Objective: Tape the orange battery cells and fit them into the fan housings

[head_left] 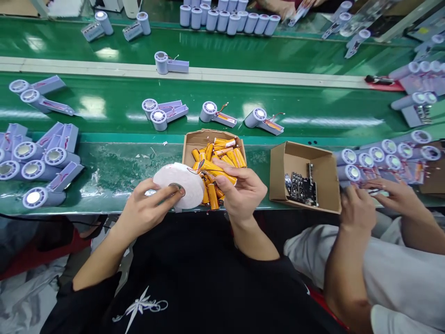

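Right hand [245, 190] pinches an orange battery [209, 166] above the carton [194, 134], long axis pointing toward the white tape roll [193, 188], which the left hand [148, 204] clasps by the carton's left side

Cell box [189, 143] — corner behind tape roll [189, 184]

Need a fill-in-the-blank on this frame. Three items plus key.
1. The left hand holds a ____ roll.
2. The right hand holds an orange battery near a battery box made of ____.
3. In the picture, the circuit boards lie to the ____ of the battery box.

Missing words: white; cardboard; right.
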Action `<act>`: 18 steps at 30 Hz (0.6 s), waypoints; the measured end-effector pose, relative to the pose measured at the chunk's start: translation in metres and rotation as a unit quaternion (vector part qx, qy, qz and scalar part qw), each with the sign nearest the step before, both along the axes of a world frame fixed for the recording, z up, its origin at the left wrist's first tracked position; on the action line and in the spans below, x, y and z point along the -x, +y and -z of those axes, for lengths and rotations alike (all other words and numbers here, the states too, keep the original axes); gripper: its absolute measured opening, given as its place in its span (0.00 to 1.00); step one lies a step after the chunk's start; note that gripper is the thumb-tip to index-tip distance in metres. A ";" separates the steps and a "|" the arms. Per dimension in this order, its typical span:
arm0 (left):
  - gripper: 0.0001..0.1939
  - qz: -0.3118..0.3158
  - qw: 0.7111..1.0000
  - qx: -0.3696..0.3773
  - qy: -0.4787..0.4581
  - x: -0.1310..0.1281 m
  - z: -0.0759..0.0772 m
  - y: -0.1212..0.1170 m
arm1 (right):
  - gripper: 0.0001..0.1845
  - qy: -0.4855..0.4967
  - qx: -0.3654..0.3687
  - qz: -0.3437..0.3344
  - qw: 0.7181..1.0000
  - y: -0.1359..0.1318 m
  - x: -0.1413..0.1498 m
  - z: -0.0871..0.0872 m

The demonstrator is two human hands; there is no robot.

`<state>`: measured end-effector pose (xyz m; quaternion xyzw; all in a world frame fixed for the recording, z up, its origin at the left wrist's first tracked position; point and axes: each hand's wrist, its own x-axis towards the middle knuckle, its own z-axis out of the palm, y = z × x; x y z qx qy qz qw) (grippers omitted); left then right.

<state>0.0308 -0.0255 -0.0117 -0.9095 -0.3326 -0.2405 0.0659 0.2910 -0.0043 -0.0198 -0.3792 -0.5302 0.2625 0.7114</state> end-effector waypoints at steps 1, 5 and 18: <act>0.30 0.002 1.000 -0.011 0.007 -0.001 -0.002 0.000 | 0.09 0.005 -0.003 0.004 1.000 0.001 0.002 0.000; 0.24 0.025 0.997 -0.054 0.043 -0.009 -0.013 0.000 | 0.10 0.015 -0.009 -0.010 1.000 0.004 0.007 0.002; 0.26 0.089 0.980 -0.094 0.153 0.008 -0.063 0.019 | 0.17 -0.339 0.078 -0.127 0.929 0.007 -0.041 -0.034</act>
